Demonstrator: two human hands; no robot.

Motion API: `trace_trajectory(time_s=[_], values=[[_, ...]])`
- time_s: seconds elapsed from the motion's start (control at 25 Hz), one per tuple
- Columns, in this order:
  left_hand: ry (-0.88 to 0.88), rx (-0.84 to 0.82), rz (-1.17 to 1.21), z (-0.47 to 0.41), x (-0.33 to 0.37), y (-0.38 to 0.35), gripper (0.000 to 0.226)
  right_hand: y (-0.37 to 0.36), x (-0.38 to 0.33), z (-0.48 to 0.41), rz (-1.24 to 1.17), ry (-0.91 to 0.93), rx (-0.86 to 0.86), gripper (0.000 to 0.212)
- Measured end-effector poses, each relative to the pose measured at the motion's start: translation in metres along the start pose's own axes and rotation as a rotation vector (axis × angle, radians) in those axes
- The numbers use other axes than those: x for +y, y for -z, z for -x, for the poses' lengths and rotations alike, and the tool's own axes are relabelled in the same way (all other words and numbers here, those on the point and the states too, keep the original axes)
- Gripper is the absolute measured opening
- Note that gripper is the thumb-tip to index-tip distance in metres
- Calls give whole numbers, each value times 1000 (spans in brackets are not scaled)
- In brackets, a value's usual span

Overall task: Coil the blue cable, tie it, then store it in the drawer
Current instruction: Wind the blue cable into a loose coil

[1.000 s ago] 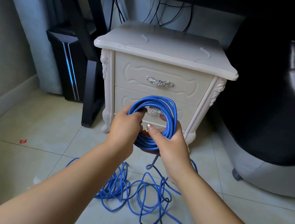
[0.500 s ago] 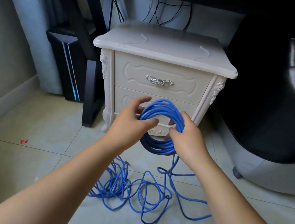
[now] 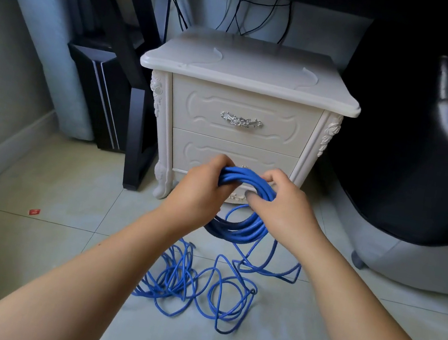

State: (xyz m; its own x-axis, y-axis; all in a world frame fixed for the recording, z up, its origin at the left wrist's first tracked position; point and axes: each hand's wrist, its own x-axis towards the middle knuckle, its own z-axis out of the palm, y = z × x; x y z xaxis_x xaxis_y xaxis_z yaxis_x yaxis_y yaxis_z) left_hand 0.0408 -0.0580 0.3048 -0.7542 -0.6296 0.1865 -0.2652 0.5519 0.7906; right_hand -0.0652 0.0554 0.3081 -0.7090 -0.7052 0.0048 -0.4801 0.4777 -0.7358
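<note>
The coil of blue cable (image 3: 247,180) has dropped lower and tipped flatter. The left hand (image 3: 199,188) and right hand (image 3: 281,210) hold it in a closed grip before the white cabinet's shut drawers (image 3: 212,108). Tangled slack (image 3: 168,282) on the floor (image 3: 63,202) suggests coiling is unfinished.

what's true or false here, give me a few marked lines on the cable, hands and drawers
1. The left hand and right hand both grip the coil. True.
2. All the cable is coiled. False: loose cable lies on the floor.
3. The upper drawer and lower drawer are closed. True.
4. The coil lies inside a drawer. False: it is held in front of the lower drawer.
</note>
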Motion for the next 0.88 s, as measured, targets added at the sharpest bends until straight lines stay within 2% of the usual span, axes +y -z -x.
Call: trace_trajectory(time_s=[0.08,0.2,0.4,0.48,0.6,0.72,0.88], values=[[115,57,152,-1,0,1,11,-1,0,4,-229,-82,-96,23],[212,130,306,0,1,-1,10,-5,-1,8,-330,-155,-149,36],[370,287,555,-2,3,-8,6,-22,-7,13,-551,-187,46,36],[432,338,604,0,4,-13,6,-34,-9,16,-591,-177,75,36],[472,294,731,7,8,-25,8,-37,-9,12,-734,-219,124,31],[439,140,570,8,6,-23,16,-23,-3,3,-648,-209,192,29],[334,36,349,5,2,-7,16,-3,-5,2,-335,-63,138,28]])
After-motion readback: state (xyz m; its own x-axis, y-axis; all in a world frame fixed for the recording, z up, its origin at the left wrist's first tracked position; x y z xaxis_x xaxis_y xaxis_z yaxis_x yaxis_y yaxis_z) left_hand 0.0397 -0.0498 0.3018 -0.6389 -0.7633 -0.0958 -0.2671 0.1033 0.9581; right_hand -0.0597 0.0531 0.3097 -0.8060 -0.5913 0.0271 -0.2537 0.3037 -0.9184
